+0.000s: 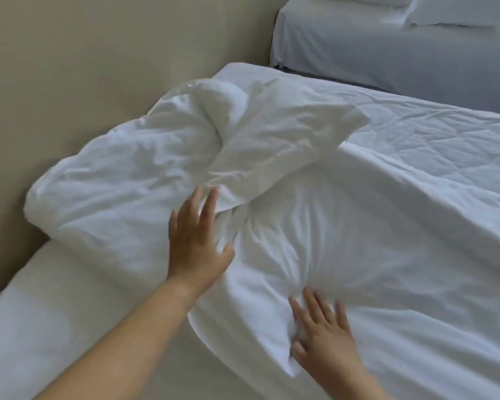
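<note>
You're in a bedroom with two matching beds.
You stand over a bed (35, 327) under a rumpled white duvet (358, 241); just beyond a narrow gap a second bed (358, 59) carries white pillows (462, 10), and a plain beige wall (70, 67) backs both.

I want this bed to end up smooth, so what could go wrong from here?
1. The duvet is twisted into a bunched roll beside the wall. Flattening it with the palms may press the twist in rather than undo it.
2. The left hand and right hand lie flat on the fabric and grip nothing. Creases already fan out between them, so pushing could likely slide the cover and deepen those folds.
</note>
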The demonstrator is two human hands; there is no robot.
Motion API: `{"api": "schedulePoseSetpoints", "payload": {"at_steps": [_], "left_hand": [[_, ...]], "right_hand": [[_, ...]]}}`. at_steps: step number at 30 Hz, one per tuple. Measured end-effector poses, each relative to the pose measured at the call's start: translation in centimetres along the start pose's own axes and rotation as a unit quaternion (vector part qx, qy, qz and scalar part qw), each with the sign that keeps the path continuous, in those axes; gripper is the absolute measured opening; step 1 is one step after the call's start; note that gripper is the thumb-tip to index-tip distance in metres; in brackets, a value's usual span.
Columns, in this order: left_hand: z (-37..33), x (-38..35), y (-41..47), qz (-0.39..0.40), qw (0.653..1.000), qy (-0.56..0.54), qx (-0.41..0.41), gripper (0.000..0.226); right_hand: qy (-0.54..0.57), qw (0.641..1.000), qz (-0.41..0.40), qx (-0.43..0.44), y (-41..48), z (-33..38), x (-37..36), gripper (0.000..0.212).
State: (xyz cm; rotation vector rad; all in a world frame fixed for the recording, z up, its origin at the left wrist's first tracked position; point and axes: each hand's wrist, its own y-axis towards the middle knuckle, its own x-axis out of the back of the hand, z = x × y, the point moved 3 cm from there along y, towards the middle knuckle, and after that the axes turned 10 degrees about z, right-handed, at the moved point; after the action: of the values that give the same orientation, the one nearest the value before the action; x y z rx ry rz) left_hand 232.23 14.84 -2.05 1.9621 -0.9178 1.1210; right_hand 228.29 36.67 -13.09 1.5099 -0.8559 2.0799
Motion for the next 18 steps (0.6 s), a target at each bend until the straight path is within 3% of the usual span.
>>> {"api": "schedulePoseSetpoints", "payload": {"at_steps": [2, 4, 6, 9, 11, 13, 16, 18], "left_hand": [[-3.2, -0.6, 4.5, 0.056, 0.993, 0.094, -0.055, 0.085], [-4.2, -2.5, 8.9, 0.198, 0.967, 0.159, -0.006, 0.092], [-3.3, -4.7, 11.9, 0.292, 0.935, 0.198, 0.025, 0.085], [-1.7, -6.0, 13.1, 0.310, 0.934, 0.179, 0.003, 0.055], [-1.2, -4.6, 13.2, 0.263, 0.959, 0.109, -0.010, 0.040], [0.5, -1.1, 13.9, 0.138, 0.986, -0.091, 0.033, 0.035], [8.0, 5.2, 13.7, -0.077, 0.935, -0.302, 0.169, 0.039], [14.3, 6.6, 10.3, -0.129, 0.873, -0.341, 0.322, 0.037]], "right_hand": [[0.003, 1.000, 0.001, 0.006, 0.3, 0.2, -0.3, 0.073], [0.021, 1.000, -0.008, 0.019, 0.5, 0.1, -0.7, 0.076], [0.040, 0.998, -0.016, 0.035, 0.8, -0.2, -1.3, 0.085], [0.049, 0.997, 0.010, 0.056, 1.0, -0.7, -1.6, 0.095], [0.040, 0.998, 0.010, 0.052, 1.2, -0.8, -1.3, 0.090], [0.060, 0.996, -0.020, 0.060, 1.6, -0.8, -0.2, 0.085], [0.082, 0.986, -0.117, 0.087, 2.7, 0.1, 2.8, 0.053], [0.095, 0.979, -0.155, 0.088, 4.2, 1.1, 4.6, 0.045]]}}
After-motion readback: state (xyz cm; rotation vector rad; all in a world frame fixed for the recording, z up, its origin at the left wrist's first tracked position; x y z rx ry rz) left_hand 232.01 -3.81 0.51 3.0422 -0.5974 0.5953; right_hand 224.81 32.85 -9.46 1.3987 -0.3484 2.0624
